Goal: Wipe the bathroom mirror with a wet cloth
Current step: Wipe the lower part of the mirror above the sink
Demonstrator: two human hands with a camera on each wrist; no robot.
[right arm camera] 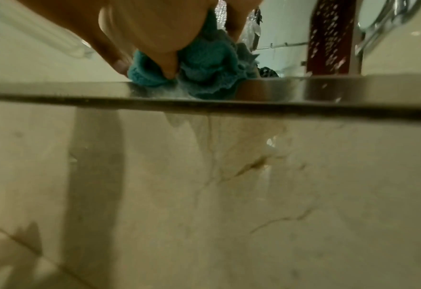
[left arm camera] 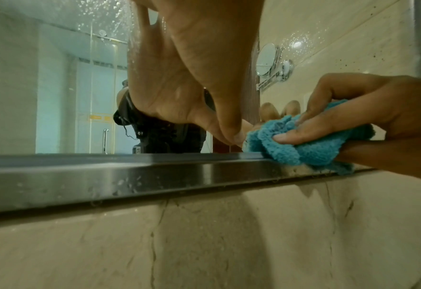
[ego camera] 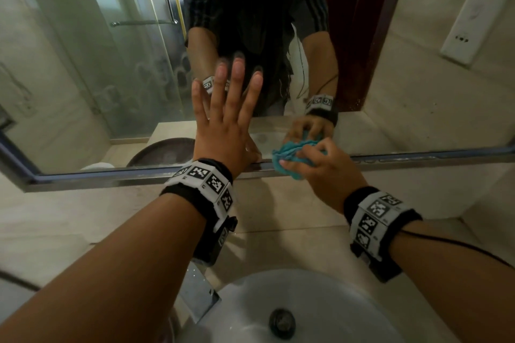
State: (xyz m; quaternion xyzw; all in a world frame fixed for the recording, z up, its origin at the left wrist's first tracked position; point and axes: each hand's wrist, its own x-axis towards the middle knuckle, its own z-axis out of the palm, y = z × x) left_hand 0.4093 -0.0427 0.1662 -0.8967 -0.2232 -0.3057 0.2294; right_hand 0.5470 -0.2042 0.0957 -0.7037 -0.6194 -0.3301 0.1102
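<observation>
Right hand (ego camera: 323,164) grip bunches a teal cloth (ego camera: 289,159) at the mirror (ego camera: 111,64) bottom edge; left hand (ego camera: 225,125) lies flat, fingers straight, on the glass.

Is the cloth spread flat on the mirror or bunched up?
Bunched up. The cloth is a crumpled wad gripped in the right hand, pressed at the mirror's bottom frame, with folds sticking out between the fingers.

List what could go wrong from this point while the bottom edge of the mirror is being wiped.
1. The left hand lies flat on the mirror, so it may leave fresh prints on the glass.
2. The cloth, bunched in the right hand, sits on the metal frame; drops already hang there and water may streak the wall below.
</observation>
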